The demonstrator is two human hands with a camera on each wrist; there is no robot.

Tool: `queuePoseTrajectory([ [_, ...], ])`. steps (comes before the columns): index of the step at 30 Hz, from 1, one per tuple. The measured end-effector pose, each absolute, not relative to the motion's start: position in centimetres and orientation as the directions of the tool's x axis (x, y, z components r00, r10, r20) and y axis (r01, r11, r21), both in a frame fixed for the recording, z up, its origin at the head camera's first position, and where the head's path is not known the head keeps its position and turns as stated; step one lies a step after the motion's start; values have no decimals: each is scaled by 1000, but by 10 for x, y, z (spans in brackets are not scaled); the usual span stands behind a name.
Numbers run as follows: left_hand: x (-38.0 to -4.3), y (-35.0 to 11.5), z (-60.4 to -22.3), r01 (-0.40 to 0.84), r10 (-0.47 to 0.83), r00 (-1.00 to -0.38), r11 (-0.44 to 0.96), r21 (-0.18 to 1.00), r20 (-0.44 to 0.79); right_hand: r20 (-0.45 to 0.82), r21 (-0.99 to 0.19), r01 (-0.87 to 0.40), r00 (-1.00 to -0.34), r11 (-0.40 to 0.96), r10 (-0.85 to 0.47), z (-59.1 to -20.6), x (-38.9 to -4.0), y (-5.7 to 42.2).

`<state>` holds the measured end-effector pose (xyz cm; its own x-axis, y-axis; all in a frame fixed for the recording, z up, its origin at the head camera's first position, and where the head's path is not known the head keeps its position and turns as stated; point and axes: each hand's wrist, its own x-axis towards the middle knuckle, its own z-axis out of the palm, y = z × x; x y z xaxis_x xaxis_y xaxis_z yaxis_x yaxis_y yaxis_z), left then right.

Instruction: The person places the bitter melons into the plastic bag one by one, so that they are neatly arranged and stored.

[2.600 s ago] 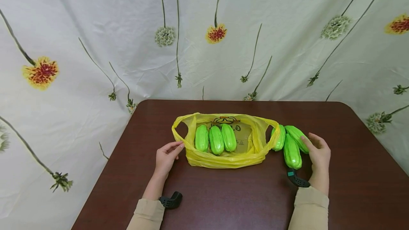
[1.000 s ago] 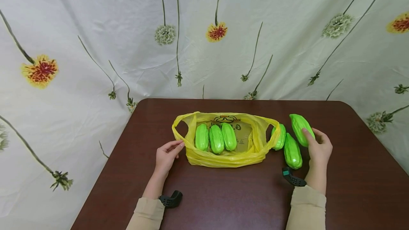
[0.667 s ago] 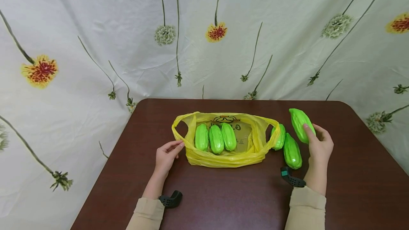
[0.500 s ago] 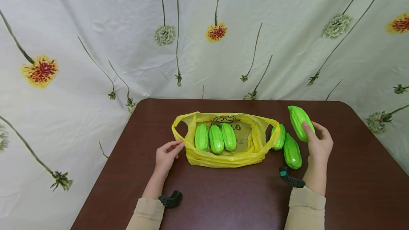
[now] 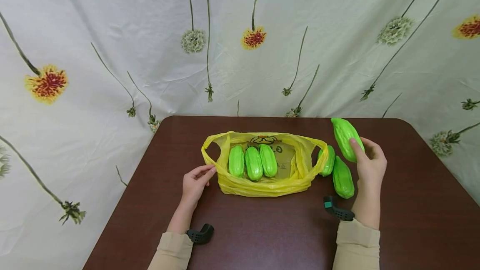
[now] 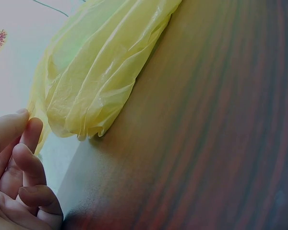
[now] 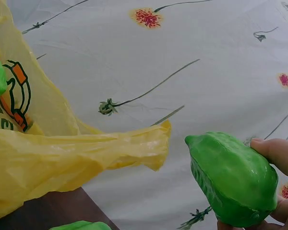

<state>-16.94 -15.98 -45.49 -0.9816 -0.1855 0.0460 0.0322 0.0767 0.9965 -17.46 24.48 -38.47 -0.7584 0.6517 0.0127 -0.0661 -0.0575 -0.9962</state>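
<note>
In the head view my right hand (image 5: 371, 163) grips a bright green, glossy, ridged bitter melon (image 5: 346, 138), raised above the right side of the table. Its pointed tip faces up and left; the right wrist view shows this same bitter melon (image 7: 233, 179) between thumb and fingers. My left hand (image 5: 196, 182) pinches the left handle edge of a yellow plastic bag (image 5: 262, 188), whose mouth is spread wide. Inside the bag, three similar bitter melons (image 5: 253, 163) lie side by side. Two more lie on the table, one (image 5: 343, 178) in front and one (image 5: 328, 161) partly behind the right handle.
The dark brown table (image 5: 277, 232) has rounded far corners. Behind it hangs a pale cloth (image 5: 150, 24) with a flower print. The bag's right handle (image 7: 134, 143) sticks out towards the held bitter melon in the right wrist view.
My right hand has taken hold of one bitter melon from the right-hand group, lifted it, and moved it slightly back and then left. The left hand and bag have stayed put.
</note>
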Motion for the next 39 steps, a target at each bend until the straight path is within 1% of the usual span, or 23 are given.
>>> queuePoseTrajectory([
  [6,-170,-160,-455,30,-187,-981,76,997,44,1,-995,-65,-766,-77,643,-379,-172,239],
  [9,-170,-160,-455,29,-187,-981,77,997,44,18,-998,-53,-773,-35,635,-380,-173,238],
  [11,-170,-160,-455,32,-186,-981,79,996,46,49,-998,-68,-780,-6,624,-389,-179,242],
  [15,-170,-160,-455,33,-185,-982,81,996,47,125,-990,-140,-798,21,589,-424,-202,260],
  [18,-170,-161,-455,34,-183,-982,81,996,49,142,-983,-183,-810,-16,569,-445,-217,270],
  [21,-170,-161,-455,38,-182,-982,79,996,52,156,-979,-202,-816,-21,556,-451,-221,272],
  [24,-171,-161,-456,37,-182,-982,76,996,50,155,-980,-199,-829,-25,537,-434,-209,260],
  [29,-171,-161,-456,32,-183,-982,70,997,44,116,-991,-133,-846,5,520,-381,-175,225],
  [31,-171,-161,-456,33,-183,-982,69,997,45,127,-991,-133,-845,26,519,-371,-169,216],
  [34,-171,-161,-457,36,-181,-982,69,997,48,174,-984,-137,-846,110,504,-367,-166,208],
  [35,-171,-161,-457,39,-180,-982,69,997,51,192,-981,-164,-847,101,496,-370,-168,208],
  [38,-171,-161,-457,42,-179,-982,71,997,55,227,-972,-171,-854,159,468,-373,-171,206],
  [39,-171,-161,-457,42,-180,-982,72,997,54,230,-972,-178,-857,153,462,-374,-172,206],
])
